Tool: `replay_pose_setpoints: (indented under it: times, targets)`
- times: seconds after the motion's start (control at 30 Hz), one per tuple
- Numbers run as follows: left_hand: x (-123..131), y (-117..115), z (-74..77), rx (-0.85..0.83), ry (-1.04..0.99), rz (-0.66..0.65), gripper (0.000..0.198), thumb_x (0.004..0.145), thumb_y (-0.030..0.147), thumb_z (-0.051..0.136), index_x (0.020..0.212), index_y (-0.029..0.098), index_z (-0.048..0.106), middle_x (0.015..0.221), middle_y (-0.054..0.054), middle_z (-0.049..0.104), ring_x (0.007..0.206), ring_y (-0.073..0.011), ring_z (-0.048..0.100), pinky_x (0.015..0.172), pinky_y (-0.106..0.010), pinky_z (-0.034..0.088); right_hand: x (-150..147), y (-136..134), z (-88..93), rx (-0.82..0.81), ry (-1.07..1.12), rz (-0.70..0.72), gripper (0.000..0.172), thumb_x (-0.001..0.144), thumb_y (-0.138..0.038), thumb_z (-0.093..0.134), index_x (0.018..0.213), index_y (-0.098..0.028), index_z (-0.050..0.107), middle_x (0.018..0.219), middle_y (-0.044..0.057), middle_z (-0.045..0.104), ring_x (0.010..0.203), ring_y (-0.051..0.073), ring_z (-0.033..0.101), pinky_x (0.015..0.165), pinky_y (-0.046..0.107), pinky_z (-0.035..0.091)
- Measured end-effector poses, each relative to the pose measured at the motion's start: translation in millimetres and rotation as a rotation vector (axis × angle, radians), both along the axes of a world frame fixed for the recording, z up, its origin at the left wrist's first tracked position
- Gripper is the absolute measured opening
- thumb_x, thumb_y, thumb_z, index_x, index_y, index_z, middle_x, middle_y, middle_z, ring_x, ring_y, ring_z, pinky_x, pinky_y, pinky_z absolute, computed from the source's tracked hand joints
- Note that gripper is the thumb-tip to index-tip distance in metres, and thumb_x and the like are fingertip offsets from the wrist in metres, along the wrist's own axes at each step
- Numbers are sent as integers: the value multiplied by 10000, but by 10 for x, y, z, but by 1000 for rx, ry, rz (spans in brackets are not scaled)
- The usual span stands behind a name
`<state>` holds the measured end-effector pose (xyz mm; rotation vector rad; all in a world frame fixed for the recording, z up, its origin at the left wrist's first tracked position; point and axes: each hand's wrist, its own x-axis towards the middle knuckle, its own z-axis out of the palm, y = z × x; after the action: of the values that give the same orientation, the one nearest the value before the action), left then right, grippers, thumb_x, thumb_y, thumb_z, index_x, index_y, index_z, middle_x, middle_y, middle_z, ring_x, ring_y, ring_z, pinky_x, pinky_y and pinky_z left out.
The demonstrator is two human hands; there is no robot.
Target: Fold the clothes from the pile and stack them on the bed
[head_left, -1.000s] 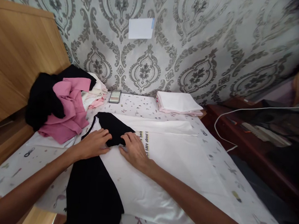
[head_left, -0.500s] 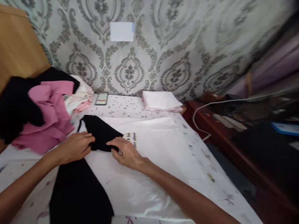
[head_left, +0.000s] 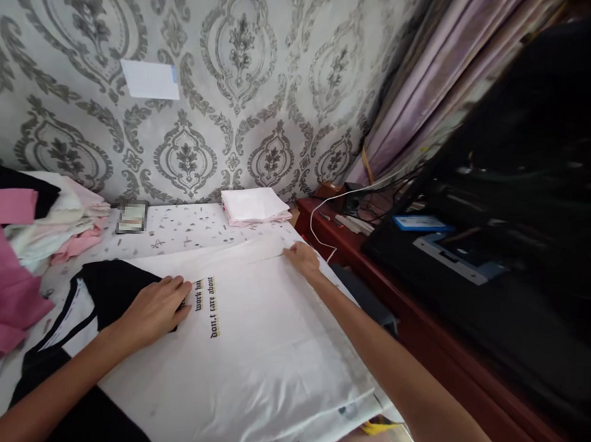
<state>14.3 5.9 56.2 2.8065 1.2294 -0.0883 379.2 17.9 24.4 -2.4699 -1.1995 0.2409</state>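
Note:
A white T-shirt (head_left: 263, 339) with black sleeves and printed words lies spread on the patterned bed sheet (head_left: 185, 224). My left hand (head_left: 154, 309) rests flat on its folded black sleeve (head_left: 111, 286), fingers stretched out beside the print. My right hand (head_left: 300, 258) is at the shirt's far right edge, fingers curled down onto the fabric; whether they pinch it I cannot make out.
A folded white and pink stack (head_left: 253, 207) sits by the wallpapered wall. A pile of pink, cream and black clothes (head_left: 18, 244) lies at the left. A small phone-like object (head_left: 132, 216) lies near the wall. A dark wooden unit (head_left: 445, 303) with cables stands at the right.
My right hand left the black sleeve and reached out to the shirt's far right edge. The view swung to the right. My left hand stayed on the sleeve.

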Motion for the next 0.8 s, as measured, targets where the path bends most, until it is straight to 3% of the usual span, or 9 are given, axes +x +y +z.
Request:
replay_pose_setpoints:
  times: [0.1,0.23,0.5,0.67,0.8]
  targets:
    - [14,19,-83,28,38,23,311,947,258,388,1124,161,625,1132,-134,631,1056,-286,603,828,-402,524,9,70,-57,-14,1,18,58,822,-248,620,815,-214,666,981,49,712,930,218,635,698,274,438]
    - [-37,12,-102,51,15,15,300,926,170,357,1096,173,604,1119,-120,632,1036,-263,593,790,-370,524,8,93,-81,14,3,37,73,800,-193,589,808,-208,660,957,53,713,881,204,627,656,261,412]
    - [-93,52,-77,14,17,65,338,878,70,339,1099,192,563,1137,-106,638,1088,-259,599,774,-363,514,83,-158,109,127,40,123,89,805,-177,537,824,-190,623,780,32,706,758,170,633,619,241,407]
    - [-183,74,-25,-45,-43,141,327,875,89,338,1086,204,559,1146,-96,653,1052,-253,633,735,-352,500,123,-333,81,53,115,169,65,733,-132,594,716,-189,618,597,-14,659,612,143,623,585,226,418]
    - [-237,60,11,-53,-108,199,317,866,88,341,1055,222,557,1043,-62,673,940,-220,658,738,-328,481,129,-306,62,11,108,182,100,709,-97,594,677,-191,605,549,-25,619,596,144,604,573,229,399]
